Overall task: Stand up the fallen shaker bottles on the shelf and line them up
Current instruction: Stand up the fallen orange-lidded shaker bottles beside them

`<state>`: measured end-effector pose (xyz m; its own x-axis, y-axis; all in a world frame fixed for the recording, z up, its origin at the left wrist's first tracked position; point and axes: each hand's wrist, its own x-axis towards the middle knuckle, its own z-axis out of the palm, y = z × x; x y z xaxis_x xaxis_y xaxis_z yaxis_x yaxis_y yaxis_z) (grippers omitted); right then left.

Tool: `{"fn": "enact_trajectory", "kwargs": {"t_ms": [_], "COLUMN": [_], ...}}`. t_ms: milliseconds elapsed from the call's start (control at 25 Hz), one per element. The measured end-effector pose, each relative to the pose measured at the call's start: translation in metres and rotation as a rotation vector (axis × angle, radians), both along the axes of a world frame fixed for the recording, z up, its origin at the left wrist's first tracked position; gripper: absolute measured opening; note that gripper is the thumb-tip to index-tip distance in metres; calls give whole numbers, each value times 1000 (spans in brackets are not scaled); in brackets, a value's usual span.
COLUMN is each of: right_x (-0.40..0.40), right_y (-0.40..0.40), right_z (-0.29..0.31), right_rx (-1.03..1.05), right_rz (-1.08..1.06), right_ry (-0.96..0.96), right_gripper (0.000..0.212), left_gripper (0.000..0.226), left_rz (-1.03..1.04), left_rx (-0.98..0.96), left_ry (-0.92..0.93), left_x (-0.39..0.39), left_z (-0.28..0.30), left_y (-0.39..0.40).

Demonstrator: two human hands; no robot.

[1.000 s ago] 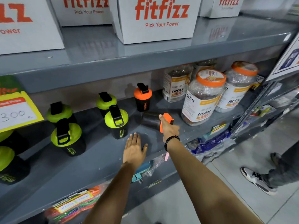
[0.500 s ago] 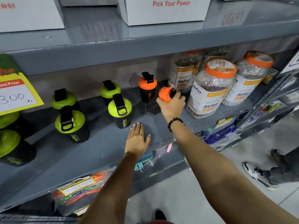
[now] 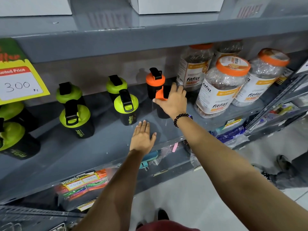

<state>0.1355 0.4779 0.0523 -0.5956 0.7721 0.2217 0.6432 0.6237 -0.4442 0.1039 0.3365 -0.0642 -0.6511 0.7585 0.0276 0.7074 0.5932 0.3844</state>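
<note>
My right hand point(image 3: 173, 101) grips the orange lid of a black shaker bottle point(image 3: 161, 112), which stands upright on the grey shelf point(image 3: 100, 147); the hand hides most of the lid. Right behind it stands a second orange-lidded shaker point(image 3: 154, 80). Left of these stand several green-lidded black shakers in pairs, the nearest being one point(image 3: 127, 107) with another point(image 3: 116, 85) behind it, and further left a pair point(image 3: 75, 119). My left hand point(image 3: 142, 136) lies flat on the shelf in front, fingers together, holding nothing.
Large fitfizz jars with orange lids point(image 3: 221, 85) crowd the shelf just right of my right hand. A yellow price tag reading 300 point(image 3: 18, 82) hangs at left. White boxes sit on the shelf above. Packaged goods lie on the lower shelf point(image 3: 83, 184). A person's shoes point(image 3: 283, 164) are on the floor at right.
The orange-lidded shaker lay on its side a second ago; my right hand lifted it by the lid and now it stands upright in front of the other orange one. My left hand stayed put.
</note>
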Motion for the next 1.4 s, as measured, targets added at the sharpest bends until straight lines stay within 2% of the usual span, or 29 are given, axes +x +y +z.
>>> {"fn": "enact_trajectory", "kwargs": {"t_ms": [80,200,360,440,520,600,720,800,920,1000,1160,1400], "right_x": [-5,-11,-11,-11,-8,-5,-9,-15,-19,-19,-13,11], "right_y": [1,4,13,20,26,27,18,10,4,9,24,37], "right_z": [7,15,26,32,33,32,31,30,27,28,32,33], "right_rx": [-2,-13,-140,-140,-77,-20,50,56,52,27,-11,-160], "right_rz": [-53,-56,77,190,238,192,67,37,60,104,267,508], "right_ry": [36,-79,-152,-236,-269,-160,-16,-75,-190,-231,-233,-85], "right_gripper": [93,69,41,41,50,54,42,33,46,45,28,34], "left_gripper": [62,61,62,62,62,62,62,62,62,62,62,62], "left_rz": [2,0,-1,0,1,1,1,3,4,4,9,16], "left_rx": [-1,-1,-12,-18,-20,-20,-15,-14,-12,-6,-7,3], "left_ry": [11,12,10,12,17,20,21,22,27,27,21,16], "left_x": [0,0,-1,-1,0,-1,-1,-1,-1,-1,-1,1], "left_z": [-1,-2,-3,-4,-4,-4,-4,-5,-5,-5,-6,-4], "left_y": [0,-1,0,0,0,0,1,1,1,1,1,0]}}
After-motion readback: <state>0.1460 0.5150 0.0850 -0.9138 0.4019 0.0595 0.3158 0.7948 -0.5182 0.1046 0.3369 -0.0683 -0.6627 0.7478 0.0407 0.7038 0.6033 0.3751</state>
